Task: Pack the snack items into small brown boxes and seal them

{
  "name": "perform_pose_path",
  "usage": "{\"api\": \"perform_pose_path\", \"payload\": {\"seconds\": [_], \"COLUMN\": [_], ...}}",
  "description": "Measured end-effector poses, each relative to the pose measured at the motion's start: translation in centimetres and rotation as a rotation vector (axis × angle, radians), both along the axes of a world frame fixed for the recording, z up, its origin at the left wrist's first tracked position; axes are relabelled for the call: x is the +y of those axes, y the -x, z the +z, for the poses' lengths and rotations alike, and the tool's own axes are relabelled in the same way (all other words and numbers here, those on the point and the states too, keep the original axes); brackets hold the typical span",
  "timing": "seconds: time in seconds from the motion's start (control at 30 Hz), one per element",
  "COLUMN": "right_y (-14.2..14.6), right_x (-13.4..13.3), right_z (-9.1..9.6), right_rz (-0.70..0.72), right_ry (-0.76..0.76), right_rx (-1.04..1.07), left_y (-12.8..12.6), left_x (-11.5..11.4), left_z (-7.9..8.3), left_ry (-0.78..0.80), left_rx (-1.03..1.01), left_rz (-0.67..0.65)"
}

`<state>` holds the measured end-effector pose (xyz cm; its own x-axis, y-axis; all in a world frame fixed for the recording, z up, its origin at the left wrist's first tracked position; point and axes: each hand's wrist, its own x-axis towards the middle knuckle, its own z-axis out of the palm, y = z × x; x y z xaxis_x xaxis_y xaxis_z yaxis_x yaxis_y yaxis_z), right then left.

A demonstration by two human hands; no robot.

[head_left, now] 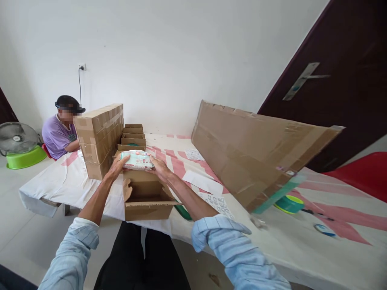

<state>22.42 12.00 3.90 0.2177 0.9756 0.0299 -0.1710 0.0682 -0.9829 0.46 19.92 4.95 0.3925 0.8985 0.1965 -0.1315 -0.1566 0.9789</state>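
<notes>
Both my hands hold a soft white and pale-green pack (137, 159) level, above the far end of an open cardboard box (145, 199). My left hand (116, 166) grips the pack's left end, fingers curled round it. At the pack's right end, my right hand (159, 167) has its fingers closed on it. The box stands at the near edge of the table (302, 241), flaps open, its inside bare as far as it shows.
Stacked sealed cartons (98, 139) stand at the left, with a row of open small boxes (133, 135) behind. A large flattened cardboard sheet (250, 153) leans at the right. Tape rolls (289, 203) and sticker sheets (216, 201) lie on the cloth. A seated person (59, 135) is at the far left.
</notes>
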Motion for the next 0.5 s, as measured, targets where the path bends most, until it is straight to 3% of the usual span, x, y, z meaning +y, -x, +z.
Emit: {"api": "perform_pose_path", "payload": {"seconds": [0.27, 0.5], "right_y": [0.4, 0.3], "right_x": [0.3, -0.1], "right_z": [-1.3, 0.9], "right_rz": [-0.027, -0.007], "right_ry": [0.020, -0.126], "right_rx": [-0.015, -0.045], "left_y": [-0.2, -0.3], "left_x": [0.7, 0.6], "left_z": [-1.8, 0.1], "left_ry": [0.045, -0.076], "left_rx": [0.064, 0.014], "left_rz": [0.034, 0.004]}}
